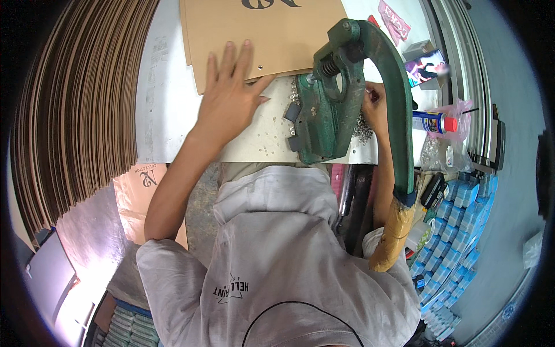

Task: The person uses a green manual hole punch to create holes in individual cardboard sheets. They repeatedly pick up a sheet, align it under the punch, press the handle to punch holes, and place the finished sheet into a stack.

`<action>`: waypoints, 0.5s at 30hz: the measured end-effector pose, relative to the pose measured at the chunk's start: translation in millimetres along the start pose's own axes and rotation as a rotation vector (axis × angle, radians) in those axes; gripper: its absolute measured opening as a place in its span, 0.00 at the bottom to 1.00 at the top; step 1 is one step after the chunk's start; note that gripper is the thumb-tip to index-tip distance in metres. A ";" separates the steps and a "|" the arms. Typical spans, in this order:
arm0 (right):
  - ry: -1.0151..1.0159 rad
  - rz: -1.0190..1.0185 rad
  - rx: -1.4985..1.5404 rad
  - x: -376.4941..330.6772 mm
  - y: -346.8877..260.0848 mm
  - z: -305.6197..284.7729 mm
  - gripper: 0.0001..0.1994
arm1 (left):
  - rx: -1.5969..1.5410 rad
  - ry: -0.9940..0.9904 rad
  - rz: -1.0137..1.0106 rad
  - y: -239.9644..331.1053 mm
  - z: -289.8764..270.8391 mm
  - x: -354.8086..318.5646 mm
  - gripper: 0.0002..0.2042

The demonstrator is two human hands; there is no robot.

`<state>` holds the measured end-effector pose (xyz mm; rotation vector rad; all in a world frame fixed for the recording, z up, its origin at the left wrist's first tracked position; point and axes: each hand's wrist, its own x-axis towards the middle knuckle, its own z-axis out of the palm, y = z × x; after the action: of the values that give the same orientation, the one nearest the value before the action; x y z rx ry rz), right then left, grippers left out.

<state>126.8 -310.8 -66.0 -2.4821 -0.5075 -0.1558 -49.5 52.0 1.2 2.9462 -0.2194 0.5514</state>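
Note:
My left hand [230,99] lies flat, fingers spread, on a brown cardboard sheet [272,32] whose edge, with a small punched hole, sits by the head of a green hand press [324,113]. The press stands on a white worktable [165,110]. Its long green lever [393,98] curves down to a tape-wrapped handle [394,234] beside my body. My right hand [374,107] is behind the lever, partly hidden, with its fingertips pinched on a small metal eyelet. A pile of loose eyelets [363,132] lies just below that hand.
A large fanned stack of brown cardboard sheets [75,110] fills the left. A spray can with a red cap [435,122], plastic bags and rows of small blue boxes [462,231] crowd the right. A pink packet [394,22] lies at the far right of the table.

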 end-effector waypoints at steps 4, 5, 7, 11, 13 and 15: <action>0.048 -0.003 0.017 -2.3 -53.3 -0.7 0.07 | 0.035 -0.090 -0.016 -16.1 1.5 -4.3 0.23; 0.065 0.017 0.015 -4.3 -80.5 -3.9 0.06 | 0.022 -0.095 -0.015 -17.2 2.8 -1.0 0.24; -0.025 -0.016 0.328 -8.0 -107.0 -6.3 0.05 | 0.006 -0.087 -0.013 -17.0 6.1 8.0 0.24; -0.096 -0.171 0.634 -5.2 -117.9 11.6 0.13 | 0.009 -0.038 -0.008 -8.4 19.3 18.2 0.23; -0.164 -0.019 0.694 -6.2 -121.4 12.3 0.17 | 0.002 -0.016 -0.008 -5.3 24.3 21.2 0.24; -0.199 0.097 0.763 -5.7 -120.2 17.8 0.18 | -0.020 -0.001 -0.014 -3.2 27.4 23.2 0.25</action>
<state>74.4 -212.1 -17.8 -1.7707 -0.4226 0.2802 -18.0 48.1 -15.9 2.9262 -0.2038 0.5427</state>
